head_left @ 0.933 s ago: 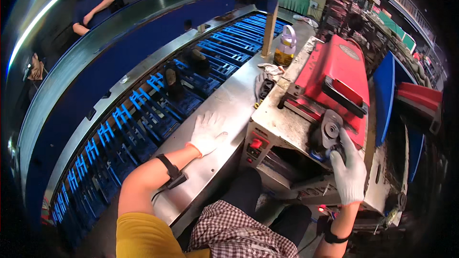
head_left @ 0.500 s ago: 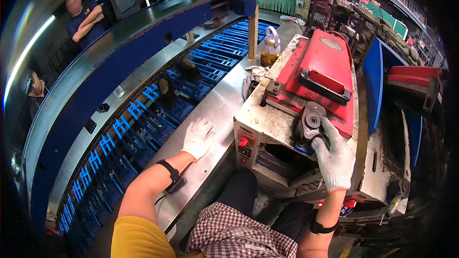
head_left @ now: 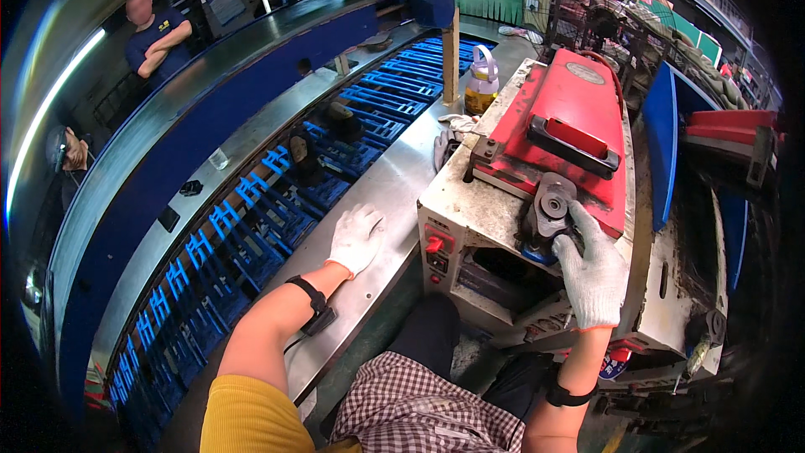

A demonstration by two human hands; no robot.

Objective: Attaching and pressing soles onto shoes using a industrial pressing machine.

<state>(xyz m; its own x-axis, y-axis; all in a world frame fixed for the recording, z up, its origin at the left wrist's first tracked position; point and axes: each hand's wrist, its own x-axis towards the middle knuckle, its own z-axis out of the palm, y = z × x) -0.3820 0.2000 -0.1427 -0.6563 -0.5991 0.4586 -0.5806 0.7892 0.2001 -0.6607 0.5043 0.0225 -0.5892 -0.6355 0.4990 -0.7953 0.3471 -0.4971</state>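
My left hand [head_left: 358,239], in a white knit glove, lies flat on the metal ledge [head_left: 390,187] beside the conveyor, fingers stretched out and nothing in it. My right hand [head_left: 594,270], gloved alike, has its thumb and forefinger against the side of a dark grey rounded piece [head_left: 553,201] with a ringed round hole in its top. That piece stands at the front of the machine's red lid [head_left: 579,105], above an opening in the pale housing [head_left: 453,201]. Its lower part shows blue. The other fingers of my right hand are partly hidden.
Blue slatted conveyor [head_left: 260,189] runs along the left, with dark objects [head_left: 303,158] on it. A lidded bottle [head_left: 482,80] of amber liquid stands behind the machine. Blue panels [head_left: 661,147] rise on the right. A person [head_left: 159,38] stands with crossed arms beyond the conveyor.
The whole view has shifted slightly. Both hands keep nearly the same places, left on the ledge and right at the grey piece.
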